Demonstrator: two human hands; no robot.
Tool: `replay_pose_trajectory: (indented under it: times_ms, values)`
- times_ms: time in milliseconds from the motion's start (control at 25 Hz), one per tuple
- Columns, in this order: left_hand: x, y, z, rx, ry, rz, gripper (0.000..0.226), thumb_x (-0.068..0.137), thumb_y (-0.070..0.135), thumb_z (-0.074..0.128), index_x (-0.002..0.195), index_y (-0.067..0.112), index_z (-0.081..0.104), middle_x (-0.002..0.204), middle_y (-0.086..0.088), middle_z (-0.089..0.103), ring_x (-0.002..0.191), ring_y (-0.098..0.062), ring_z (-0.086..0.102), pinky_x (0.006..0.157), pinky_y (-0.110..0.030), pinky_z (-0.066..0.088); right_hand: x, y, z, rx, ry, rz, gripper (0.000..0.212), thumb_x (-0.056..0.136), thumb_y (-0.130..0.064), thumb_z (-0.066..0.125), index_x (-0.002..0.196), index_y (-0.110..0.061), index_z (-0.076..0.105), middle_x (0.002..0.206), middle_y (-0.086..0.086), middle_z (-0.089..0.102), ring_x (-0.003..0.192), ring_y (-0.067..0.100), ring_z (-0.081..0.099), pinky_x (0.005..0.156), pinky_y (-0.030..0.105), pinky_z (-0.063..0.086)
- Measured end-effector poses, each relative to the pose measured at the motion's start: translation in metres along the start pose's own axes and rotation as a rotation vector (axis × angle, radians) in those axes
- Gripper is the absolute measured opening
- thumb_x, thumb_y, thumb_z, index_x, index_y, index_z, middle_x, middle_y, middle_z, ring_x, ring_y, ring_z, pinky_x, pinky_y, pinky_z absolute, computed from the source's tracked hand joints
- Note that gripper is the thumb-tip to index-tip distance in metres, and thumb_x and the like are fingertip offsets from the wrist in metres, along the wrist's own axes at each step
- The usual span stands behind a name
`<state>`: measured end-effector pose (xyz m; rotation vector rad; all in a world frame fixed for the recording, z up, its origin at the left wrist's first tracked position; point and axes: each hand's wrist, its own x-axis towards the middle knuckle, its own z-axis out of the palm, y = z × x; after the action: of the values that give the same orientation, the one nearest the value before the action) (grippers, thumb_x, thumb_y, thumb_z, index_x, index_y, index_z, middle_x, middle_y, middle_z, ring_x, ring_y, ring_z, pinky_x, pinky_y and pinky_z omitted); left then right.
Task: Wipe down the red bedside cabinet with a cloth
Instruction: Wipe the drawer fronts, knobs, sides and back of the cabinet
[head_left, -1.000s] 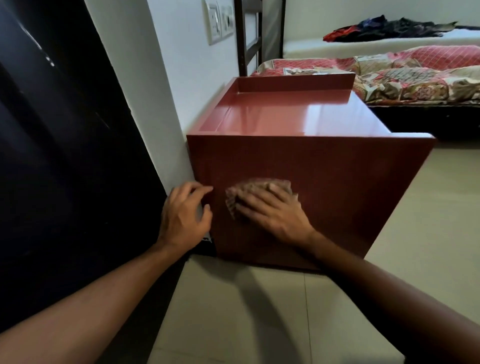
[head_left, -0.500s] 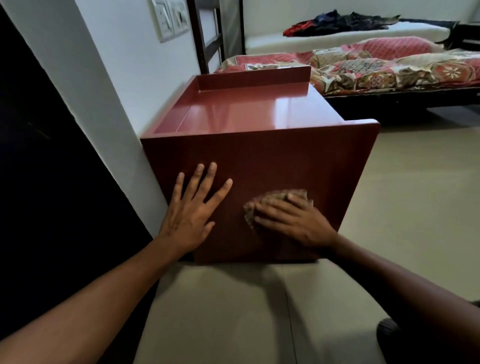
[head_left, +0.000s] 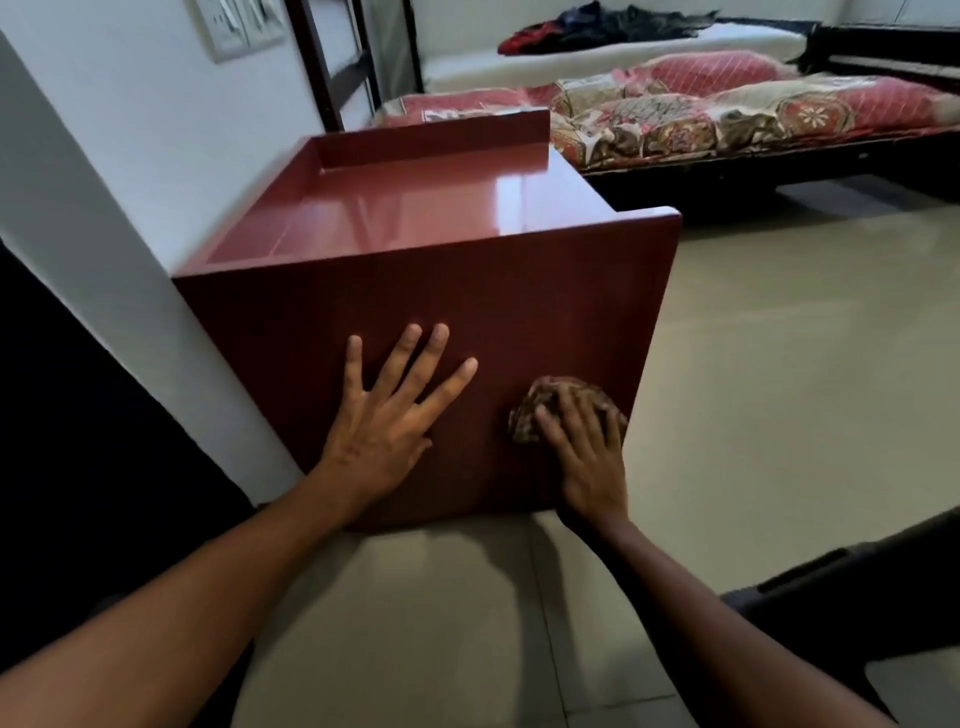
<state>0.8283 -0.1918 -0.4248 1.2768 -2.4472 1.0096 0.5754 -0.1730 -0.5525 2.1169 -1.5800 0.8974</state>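
Note:
The red bedside cabinet (head_left: 519, 291) stands on the floor against a white wall, its glossy top bare. My left hand (head_left: 387, 421) lies flat on its near side panel with fingers spread. My right hand (head_left: 587, 452) presses a bunched brown patterned cloth (head_left: 550, 402) against the lower right part of the same panel, close to its right edge. The fingers lie over the cloth and hide most of it.
A white wall (head_left: 130, 171) with a switch plate (head_left: 239, 26) runs along the left, a dark door (head_left: 78, 441) beside it. A low bed with red patterned bedding (head_left: 727, 109) sits behind the cabinet. Beige tiled floor (head_left: 779, 364) spreads to the right. A dark object (head_left: 857, 587) lies lower right.
My right hand has slid the cloth rightward across the panel toward its right edge. My left hand moved from the panel's left edge, opened, and now lies flat near the middle.

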Motion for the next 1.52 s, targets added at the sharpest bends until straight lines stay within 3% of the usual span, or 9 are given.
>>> replay_pose_trajectory:
  times_ms: [280,440,560,680,800,920,1040,1360,1520]
  values:
    - [0.003,0.008,0.015,0.056,0.038,0.059,0.126,0.054,0.043,0.090,0.156,0.036,0.017,0.166,-0.005,-0.010,0.153,-0.026,-0.008,0.114,-0.069,-0.007,0.102,-0.032,-0.053,0.358,0.714,0.382,0.060,0.087,0.006,0.054,0.145,-0.005,0.041,0.157,0.019,0.031,0.149,0.034,0.025,0.119,0.057,0.020]
    - [0.003,0.010,0.020,0.072,0.056,0.080,0.125,0.055,0.042,0.089,0.156,0.037,0.017,0.166,-0.005,-0.009,0.153,-0.027,-0.009,0.114,-0.067,-0.009,-0.012,-0.076,0.048,0.603,0.461,0.952,0.077,0.099,-0.005,0.047,0.156,-0.022,-0.001,0.164,0.018,0.010,0.152,0.035,0.014,0.125,0.041,0.013]
    - [0.001,0.011,0.022,0.072,0.045,0.079,0.124,0.058,0.042,0.089,0.157,0.037,0.014,0.166,-0.005,-0.012,0.153,-0.027,-0.012,0.114,-0.066,-0.009,-0.042,-0.098,0.092,0.837,0.280,1.205,0.064,0.100,-0.020,0.039,0.153,0.001,0.009,0.158,0.030,0.017,0.147,0.044,0.023,0.120,0.016,0.006]
    - [0.001,0.007,0.025,0.100,0.056,0.097,0.126,0.057,0.047,0.088,0.157,0.035,0.011,0.166,-0.007,-0.011,0.153,-0.026,-0.011,0.116,-0.064,-0.011,-0.039,-0.149,0.099,0.790,0.128,1.182,0.070,0.104,-0.036,0.026,0.142,0.023,0.019,0.150,0.042,0.020,0.144,0.049,0.023,0.116,0.009,0.000]
    - [-0.001,0.006,0.026,0.137,0.065,0.107,0.126,0.057,0.051,0.087,0.157,0.035,0.013,0.167,-0.007,-0.007,0.153,-0.026,-0.010,0.116,-0.062,-0.012,-0.015,-0.213,0.079,1.053,-0.119,1.145,0.074,0.103,-0.038,0.026,0.147,0.018,0.004,0.158,0.033,-0.001,0.151,0.038,0.000,0.115,0.010,-0.009]
    - [-0.001,0.008,0.021,0.114,0.032,0.097,0.125,0.058,0.045,0.088,0.157,0.035,0.013,0.166,-0.006,-0.010,0.153,-0.025,-0.011,0.117,-0.061,-0.010,-0.002,-0.145,0.087,0.999,0.107,1.365,0.075,0.096,-0.005,0.048,0.149,0.015,0.000,0.160,0.031,-0.001,0.152,0.040,0.002,0.123,0.030,-0.001]
    - [-0.010,0.002,0.015,0.102,-0.002,0.080,0.126,0.058,0.033,0.090,0.157,0.035,0.012,0.166,-0.004,-0.011,0.153,-0.023,-0.010,0.118,-0.059,-0.010,-0.013,-0.040,0.092,0.864,0.350,1.695,0.064,0.093,0.005,0.045,0.152,0.006,0.020,0.154,0.026,0.034,0.143,0.039,0.034,0.120,0.041,0.025]
    - [-0.014,0.003,0.018,0.100,-0.030,0.077,0.123,0.061,0.029,0.089,0.158,0.036,0.013,0.166,-0.006,-0.010,0.153,-0.027,-0.014,0.117,-0.063,-0.010,-0.008,-0.145,0.069,0.961,0.035,1.528,0.057,0.101,-0.005,0.043,0.154,-0.001,0.022,0.154,0.017,0.038,0.139,0.031,0.043,0.110,0.026,0.028]
    - [-0.017,0.000,0.019,0.094,-0.004,0.075,0.118,0.065,0.018,0.083,0.158,0.035,0.013,0.166,-0.005,-0.009,0.153,-0.026,-0.012,0.118,-0.060,-0.011,-0.004,-0.049,0.068,0.812,0.432,1.708,0.060,0.095,-0.001,0.043,0.153,-0.013,0.034,0.146,0.013,0.052,0.131,0.031,0.052,0.115,0.036,0.035]
